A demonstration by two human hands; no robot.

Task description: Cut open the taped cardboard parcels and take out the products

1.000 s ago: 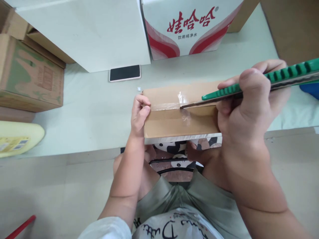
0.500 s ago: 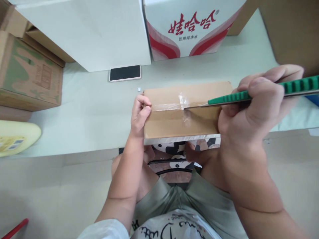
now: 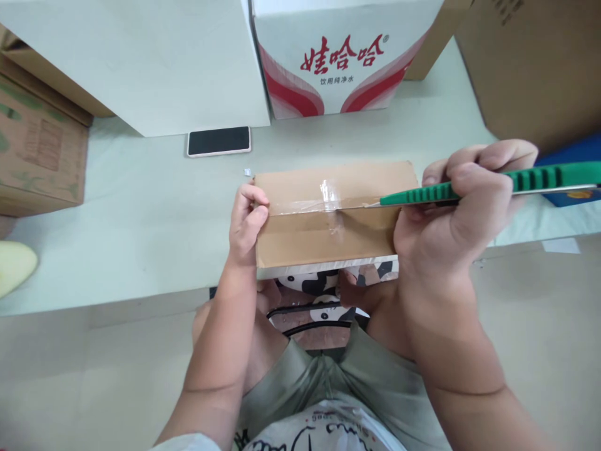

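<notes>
A small brown cardboard box [image 3: 300,241] lies at the table's front edge, with clear tape [image 3: 330,195] along its top seam and across its middle. My left hand [image 3: 248,219] grips the box's left end, fingers curled and thumb on the near side. A green utility knife [image 3: 526,180] with a ribbed handle and metal edge is held in my closed right hand [image 3: 469,194], whose lower edge is against the box's right end. The knife's green tip lies over the right part of the seam. Its blade's point is hard to make out there.
Behind the box stand a large white box [image 3: 197,69] and a white-and-red carton [image 3: 347,69]. A phone [image 3: 219,142] lies in front of them. Brown cartons [image 3: 42,144] are at left, beside a pale yellow bottle [image 3: 14,269]. A blue box [image 3: 575,150] is at right.
The knife's blade, earlier reaching the tape at the box's middle, no longer shows there; the tip is now over the seam's right part. My left hand keeps its grip. The whole view has shifted.
</notes>
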